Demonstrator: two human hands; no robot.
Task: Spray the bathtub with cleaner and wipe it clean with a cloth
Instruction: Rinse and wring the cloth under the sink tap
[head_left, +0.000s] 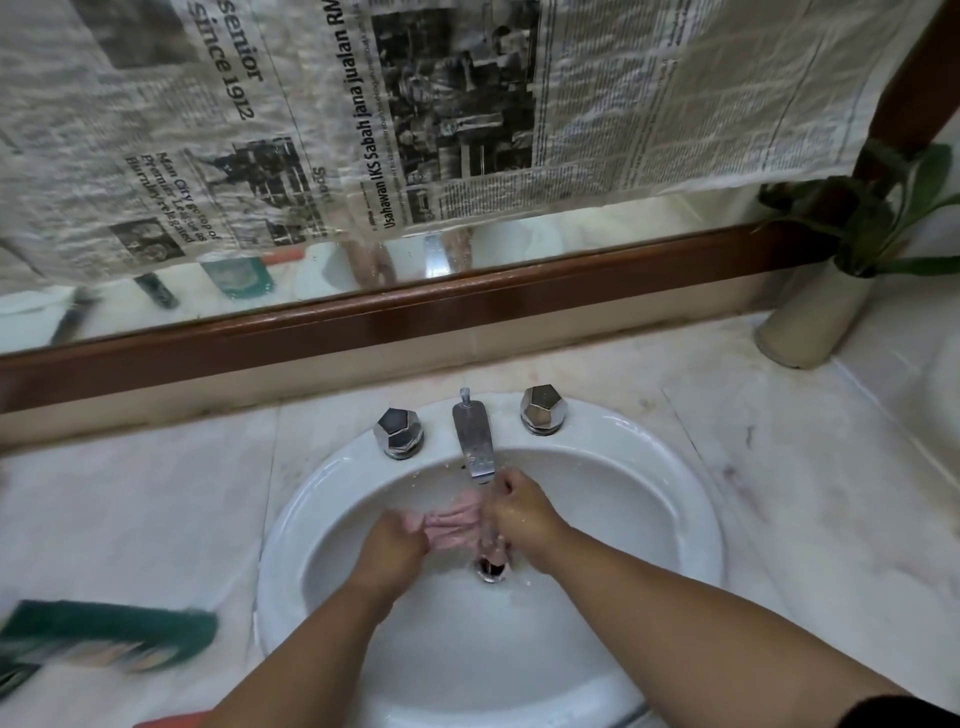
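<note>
The cloth (452, 522) is a pink, soft fabric, bunched into lengthwise folds and wet. It lies inside the sink (691, 499), stretched between the two hands, directly below the spout (474, 439).

Left hand (397, 540): fingers curled round the left end of the cloth, back of the hand up. Grip closed on the fabric.

Right hand (519, 512): formed into a fist at the right end of the cloth, knuckles toward the spout. Grip closed on the fabric; the exact contact is partly veiled by the water stream (487, 525).

The stream falls as a clear, narrow column from the spout, passes the cloth's right end and reaches the drain (491, 567), a round metal-rimmed opening at the basin floor. Droplets mark the basin wall around the hands.

The sink is oval, white, glazed ceramic with a broad smooth rim. The spout is flat, tapered chrome with a lift rod behind it. The left knob (398, 432) and the right knob (543, 409) are faceted polished metal, one at each side of the spout.

The counter (130, 519) is pale veined marble in slabs with visible joints. Behind it runs a mirror frame (363, 322) of glossy brown wood. Crinkled newspaper (311, 104) covers most of the mirror glass. A cylindrical cream vase (810, 322) stands in the right rear corner, tilted, holding long green leaves (857, 208). A green object (104, 634) lies on the counter at left, too blurred to identify.
</note>
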